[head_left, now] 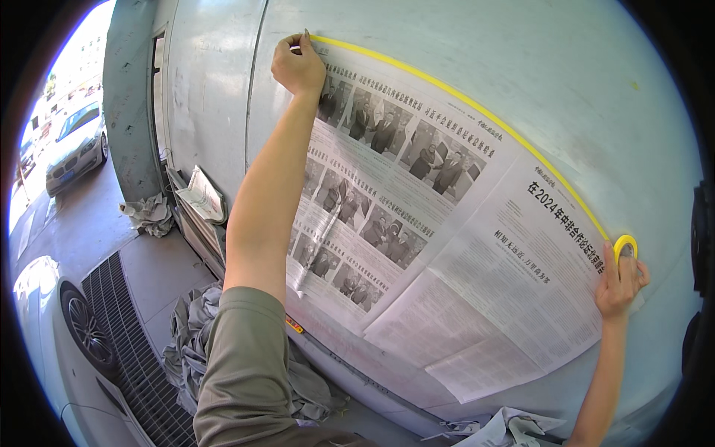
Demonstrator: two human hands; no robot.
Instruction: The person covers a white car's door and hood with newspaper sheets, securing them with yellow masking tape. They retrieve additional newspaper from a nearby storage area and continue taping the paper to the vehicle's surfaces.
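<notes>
A long strip of yellow tape (547, 165) runs along the upper edge of a printed newspaper sheet (477, 238), which lies against a pale grey-green panel (536, 59). At the strip's upper left end, my left hand (299, 65) is closed, its fingertips pinching the tape beside the sheet's corner. My right hand (620, 289) grips the yellow tape roll (627, 241) at the strip's lower right end, its fingers over the sheet's right edge. Between the two hands the tape looks taut. Creases show in the newspaper's lower left, and its bottom flap hangs loose.
Crumpled grey cloth or paper (186, 339) lies on the floor to the left, near a metal grating (134, 335). A silver car (56, 350) stands beyond the grating, another car (78, 141) farther off. Folded papers (201, 195) rest on boards beside the panel.
</notes>
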